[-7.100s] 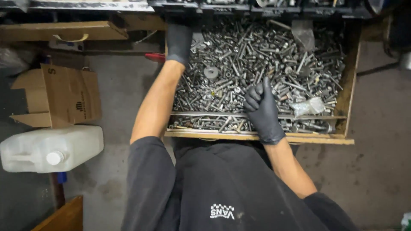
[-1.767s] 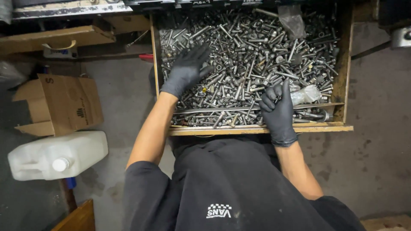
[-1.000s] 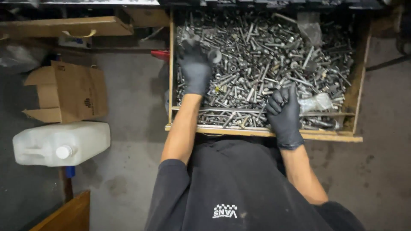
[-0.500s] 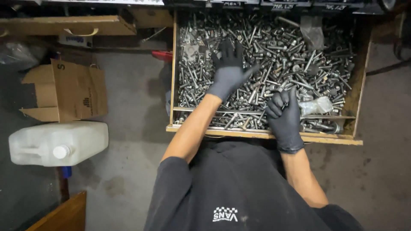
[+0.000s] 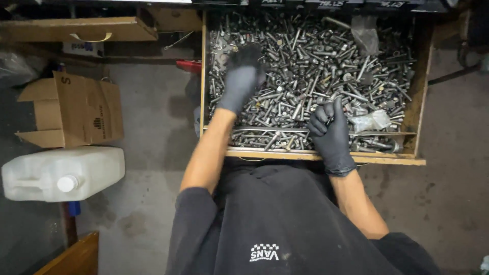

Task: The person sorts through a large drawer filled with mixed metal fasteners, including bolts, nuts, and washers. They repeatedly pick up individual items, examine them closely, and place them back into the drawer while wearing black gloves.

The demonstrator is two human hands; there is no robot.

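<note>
Raking back toward drawer's (image 5: 416, 102) left rear corner, left hand (image 5: 240, 81) now curled, fingertips buried in bolts (image 5: 316, 66); grip unclear. Right hand (image 5: 328, 130), near front rail, remains fisted, pinching small dark fastener (image 5: 329, 120).

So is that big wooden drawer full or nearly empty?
Full: the wooden drawer is heaped edge to edge with bolts.

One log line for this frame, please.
left hand: in bolts, blurred | right hand: fist on small part | drawer: open
</note>
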